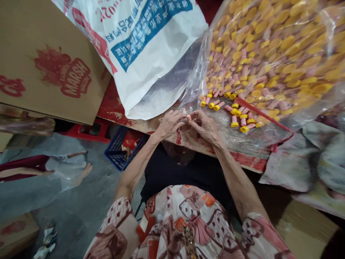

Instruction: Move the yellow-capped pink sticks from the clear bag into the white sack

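Both hands meet at the table edge. My left hand & right hand pinch one small pink tube between fingertips, fingers curled tight round it. To do it well I keep the tube steady w/ one hand, work w/ the other, elbows in, close to the loose capped tubes spilling from the clear bag. Can't tell if this tube has a yellow cap: fingers hide most of it. Bag's top is cut off, contents blurry behind plastic.
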### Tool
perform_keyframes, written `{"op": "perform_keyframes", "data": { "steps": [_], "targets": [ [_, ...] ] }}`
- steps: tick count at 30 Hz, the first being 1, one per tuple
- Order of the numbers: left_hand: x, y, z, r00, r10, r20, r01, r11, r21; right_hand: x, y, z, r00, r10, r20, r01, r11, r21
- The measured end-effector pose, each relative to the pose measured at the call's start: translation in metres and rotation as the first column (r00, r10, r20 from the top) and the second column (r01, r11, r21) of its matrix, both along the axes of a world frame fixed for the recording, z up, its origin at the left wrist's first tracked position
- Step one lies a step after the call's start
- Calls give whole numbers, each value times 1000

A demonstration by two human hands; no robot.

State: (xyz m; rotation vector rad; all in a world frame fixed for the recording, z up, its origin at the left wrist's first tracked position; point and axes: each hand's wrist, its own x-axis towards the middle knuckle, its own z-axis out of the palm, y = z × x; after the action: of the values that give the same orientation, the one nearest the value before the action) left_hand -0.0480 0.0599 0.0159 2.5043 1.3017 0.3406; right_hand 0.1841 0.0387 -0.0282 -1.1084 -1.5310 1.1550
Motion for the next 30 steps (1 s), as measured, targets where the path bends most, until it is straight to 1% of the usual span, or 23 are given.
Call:
{"op": "perform_keyframes", "data": {
  "steps": [1,2,3,4,5,6,7,8,10,12,14,16,17,19,21,22,23,24,26,28,29,30],
  "targets": [
    [0,1,-2,997,14,69,-13,1000,-12,-1,0,0,1000,12,-25,-12,1000,-9],
    [0,3,-4,986,61,153,-57,998,-29,-2,0,-1,999,-5,-43,4,1000,-12],
    [0,6,-5,959,139,248,-128,990,-60,-2,1,-1,998,-43,-48,43,999,-6],
    [0,10,-7,909,234,344,-210,972,-107,-3,1,-2,995,-89,-37,89,996,8],
    [0,13,-9,840,329,432,-283,944,-167,-3,2,-3,992,-123,-15,123,992,24],
    [2,15,-11,767,405,498,-330,914,-235,-4,2,-4,991,-134,4,133,990,36],
    [4,17,-13,711,453,539,-340,891,-300,-4,2,-5,993,-120,10,119,992,36],
    [8,18,-15,683,472,557,-318,879,-355,-5,2,-5,996,-85,0,85,996,23],
    [15,17,-17,699,455,552,-228,873,-431,-6,1,-5,999,-7,-42,6,1000,-23],
    [22,14,-18,741,406,534,-160,880,-446,-7,0,-5,998,35,-59,-38,998,-46],
    [27,9,-16,797,335,502,-140,912,-385,-5,1,-6,999,47,-17,-48,999,-20],
    [34,3,-13,876,245,416,-128,948,-290,-1,2,-7,997,15,70,-19,998,55],
    [40,0,-13,918,194,346,-110,962,-250,2,3,-8,992,-31,121,17,994,107],
    [56,-5,-12,975,105,197,-62,975,-212,8,5,-10,960,-193,203,150,967,208],
    [73,-5,-12,993,50,103,-27,976,-217,14,7,-11,882,-396,257,334,908,253],
    [79,-3,-11,994,45,101,-20,971,-238,16,8,-11,833,-473,287,413,877,246],
    [83,1,-9,989,65,136,-25,961,-275,18,9,-11,786,-528,322,477,849,229],
    [83,5,-6,976,101,191,-35,946,-321,19,10,-10,747,-556,365,516,830,209],
    [76,12,0,940,174,292,-36,905,-425,18,11,-7,711,-541,449,524,834,175],
    [61,15,4,890,277,362,-28,826,-563,17,11,-6,698,-516,496,505,846,171],
    [53,14,5,857,341,386,-31,783,-622,16,11,-5,693,-512,508,498,849,178],
    [46,11,5,815,407,413,-42,752,-658,15,10,-6,685,-515,515,497,848,187]
  ]
}}
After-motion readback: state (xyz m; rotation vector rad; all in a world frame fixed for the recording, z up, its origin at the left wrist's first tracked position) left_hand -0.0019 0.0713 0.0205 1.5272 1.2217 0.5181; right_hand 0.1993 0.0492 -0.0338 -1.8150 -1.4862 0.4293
